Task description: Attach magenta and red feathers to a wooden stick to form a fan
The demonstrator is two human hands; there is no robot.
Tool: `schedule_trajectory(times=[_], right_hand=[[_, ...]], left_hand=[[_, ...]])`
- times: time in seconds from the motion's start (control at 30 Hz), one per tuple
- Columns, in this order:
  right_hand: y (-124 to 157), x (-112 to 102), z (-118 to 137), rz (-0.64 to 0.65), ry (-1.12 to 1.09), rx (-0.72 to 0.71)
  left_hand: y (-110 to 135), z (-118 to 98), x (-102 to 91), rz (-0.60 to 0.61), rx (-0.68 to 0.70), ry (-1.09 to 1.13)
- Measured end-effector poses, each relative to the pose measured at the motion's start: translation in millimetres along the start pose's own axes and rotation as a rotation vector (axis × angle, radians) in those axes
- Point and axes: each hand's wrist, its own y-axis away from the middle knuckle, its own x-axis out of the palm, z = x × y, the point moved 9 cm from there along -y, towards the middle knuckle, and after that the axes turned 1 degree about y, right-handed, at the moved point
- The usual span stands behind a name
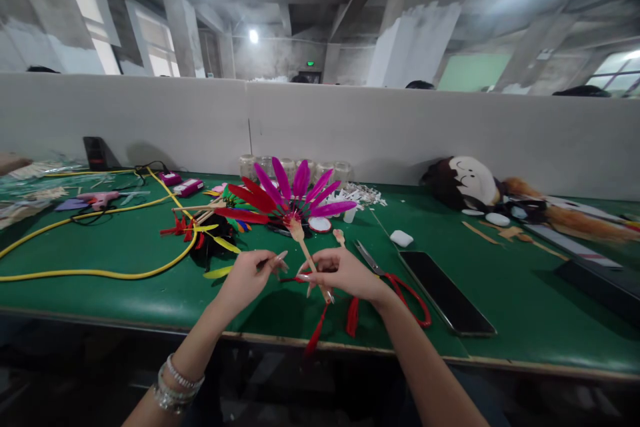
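My right hand [345, 275] is closed around the wooden handle [306, 248] of a feather fan. The fan's red and magenta feathers [300, 181] spread out above the handle, pointing away from me. From the handle's lower end hangs a red tassel [315, 331]. A short dark-red strand [293, 279] shows by the right fingertips. My left hand [253, 278] is just left of the handle, thumb and fingers pinched together; what they hold, if anything, is too small to make out. A second red tassel [353, 317] and another wooden stick end [339, 236] show behind my right hand.
Red-handled scissors [407, 297] and a black phone [445, 293] lie on the right. Yellow feathers [225, 244] and a yellow hose [115, 273] are leftward, with a pink glue gun [100, 199]. Glass jars [342, 171] line the partition [310, 120]. A doll [467, 183] lies at right.
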Motion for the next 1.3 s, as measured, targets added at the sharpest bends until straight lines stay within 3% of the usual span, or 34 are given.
schedule_trajectory(times=[0.07,0.13,0.3,0.4,0.57,0.8,0.93,1.1,1.3], right_hand=[[1.8,-6.3,2.7,-0.026,0.011,-0.005],[3.3,-12.4,3.9,-0.056,0.030,-0.007],[4.5,-16.9,3.4,-0.081,0.047,-0.009],[5.5,-16.6,2.2,-0.071,0.055,0.011],[12.9,-31.6,8.3,-0.132,0.089,-0.021],[17.8,-38.3,12.4,-0.150,0.089,-0.045],[15.3,-33.2,11.8,-0.134,0.092,-0.033],[14.9,-30.6,11.3,-0.134,0.087,-0.013],[14.0,-25.8,12.6,-0.097,0.071,-0.008]], left_hand=[[1.1,-1.0,13.3,0.050,0.045,-0.117],[2.5,-1.8,24.9,0.018,0.076,-0.307],[-3.2,1.0,61.9,0.029,0.054,-0.695],[-14.1,0.5,77.4,0.119,0.062,-0.664],[-22.6,20.8,87.3,0.329,-0.138,-0.429],[-17.9,37.7,84.3,0.319,-0.212,-0.163],[-13.0,34.9,67.3,0.215,-0.160,0.034],[-5.1,29.1,42.5,0.203,-0.188,0.319],[-0.7,33.2,-1.9,-0.127,-0.307,0.752]])
